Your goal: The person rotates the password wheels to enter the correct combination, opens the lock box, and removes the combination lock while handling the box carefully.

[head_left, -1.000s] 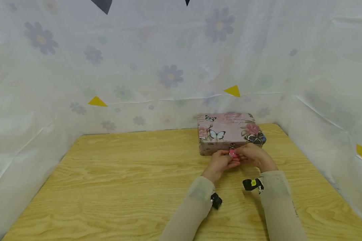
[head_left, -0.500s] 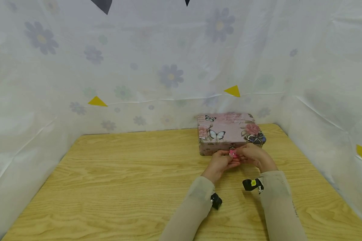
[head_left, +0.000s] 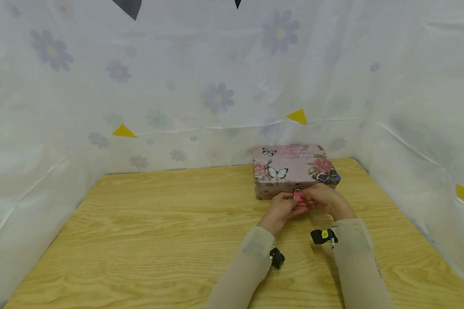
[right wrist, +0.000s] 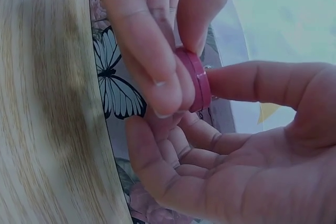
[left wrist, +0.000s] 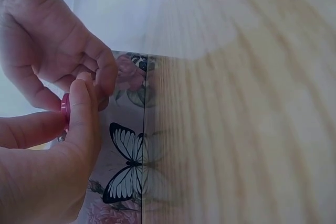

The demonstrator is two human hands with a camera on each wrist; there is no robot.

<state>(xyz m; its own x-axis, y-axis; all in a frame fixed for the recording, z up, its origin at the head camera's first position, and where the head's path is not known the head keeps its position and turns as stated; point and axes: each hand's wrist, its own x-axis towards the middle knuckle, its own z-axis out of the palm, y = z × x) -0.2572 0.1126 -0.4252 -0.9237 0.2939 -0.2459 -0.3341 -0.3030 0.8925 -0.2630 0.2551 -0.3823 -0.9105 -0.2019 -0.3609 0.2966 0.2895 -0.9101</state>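
Note:
A small pink padlock [head_left: 298,196] hangs at the metal clasp [head_left: 297,187] on the front of a pink box [head_left: 290,165] with a butterfly and rose print. My left hand [head_left: 280,211] pinches the padlock from the left between thumb and fingers. From the other side my right hand [head_left: 330,201] has its thumb against the padlock's edge, its fingers curled around. In the right wrist view the padlock [right wrist: 201,85] shows a rounded edge with a seam, partly covered by fingers. Only a thin red side of the padlock [left wrist: 65,109] is visible in the left wrist view.
The box stands near the back right of a wooden table [head_left: 151,231]. Close behind it hangs a white flowered curtain [head_left: 193,86], which also encloses both sides. Black straps sit around both wrists.
Both hands stay at the padlock, with only slight finger movement. The head view has shifted very slightly. The box has not moved.

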